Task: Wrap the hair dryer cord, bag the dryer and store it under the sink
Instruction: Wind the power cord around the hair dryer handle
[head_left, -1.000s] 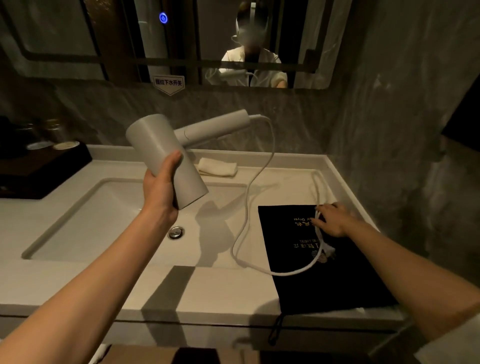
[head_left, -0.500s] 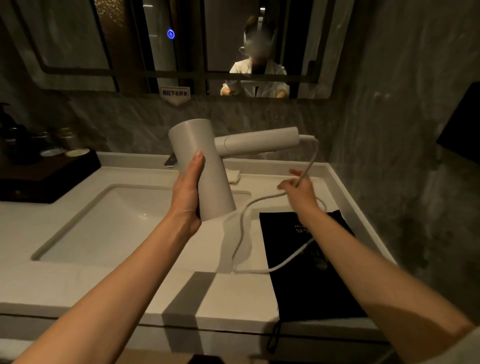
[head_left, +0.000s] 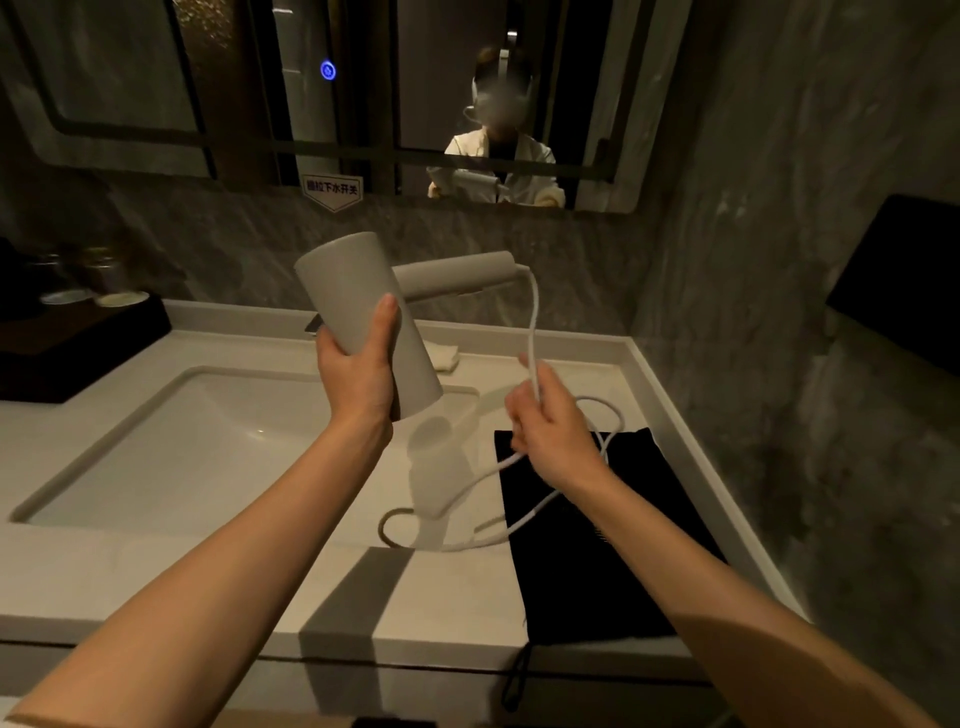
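Observation:
My left hand (head_left: 358, 369) grips the barrel of a white hair dryer (head_left: 358, 306), held up above the sink (head_left: 156, 467) with its handle pointing right. The white cord (head_left: 532, 322) runs down from the handle's end into my right hand (head_left: 550, 431), which is closed around it. Below that hand the cord hangs in loose loops that reach the counter. A flat black drawstring bag (head_left: 597, 561) lies on the counter at the right, under my right forearm, its drawstring dangling over the front edge.
A folded white cloth (head_left: 447, 358) lies behind the dryer. A dark tray (head_left: 78, 338) with small lidded jars stands at the back left. A marble wall closes off the right side; a mirror hangs above the counter (head_left: 441, 613).
My right hand has left the bag, risen and taken hold of the cord just below the handle. The dryer has shifted rightward toward the middle. The cord's slack now hangs in loops.

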